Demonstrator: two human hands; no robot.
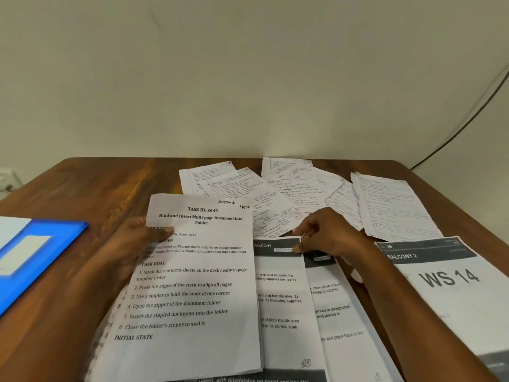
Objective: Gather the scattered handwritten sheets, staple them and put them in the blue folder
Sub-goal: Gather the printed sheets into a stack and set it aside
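- A brown wooden table (91,186) is seen.
- Handwritten sheets (292,194) are fanned out beyond the fingertips.
- Printed sheets (283,304) are spread beneath the fingers.
- A blue folder (33,260) is laid left of the left fingers.

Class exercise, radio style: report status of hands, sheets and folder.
Left hand holds printed instruction sheet; right hand pinches printed Balcony page. Handwritten white sheets lie scattered. Blue folder far left.
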